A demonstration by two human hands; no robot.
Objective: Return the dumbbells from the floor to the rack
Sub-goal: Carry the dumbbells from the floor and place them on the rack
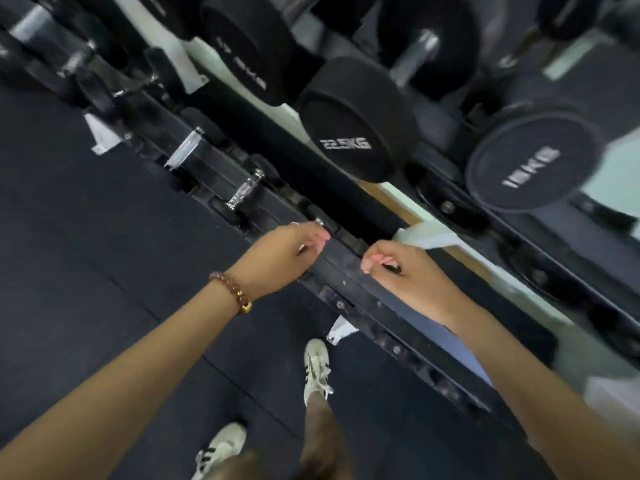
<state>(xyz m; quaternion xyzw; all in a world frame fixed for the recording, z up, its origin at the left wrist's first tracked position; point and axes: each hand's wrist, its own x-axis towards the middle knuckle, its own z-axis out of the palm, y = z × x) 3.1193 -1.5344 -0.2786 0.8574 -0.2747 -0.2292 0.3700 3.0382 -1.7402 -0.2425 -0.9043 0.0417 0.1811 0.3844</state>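
Both arms reach down to the front rail of the lower tier of the rack (341,263). The left grip (287,252) has its fingers curled over the rail's front edge, and a chrome tip (319,222) shows just past its knuckles. The right grip (394,268) is curled beside it with its fingertips against the thumb over something dark. Blur and the backs of the hands hide what lies under them, so I cannot tell whether either grip is closed round a dumbbell or holds nothing. The dumbbells that can be seen are all on the rack: two small dumbbells (244,192) sit on the same tier toward its left end, and none shows on the visible floor (104,237). The main risk, as I judge it, is pinched fingers: if a weight is being seated here, curled fingers between its handle and the rail would be caught as it settles. A dumbbell left on the front edge rather than in its cradle could roll off, and a shoe (317,370) stands near the rack's base below. The 22.5KG dumbbell (349,133) overhangs from the tier above, so knuckles lifted straight up could strike it.
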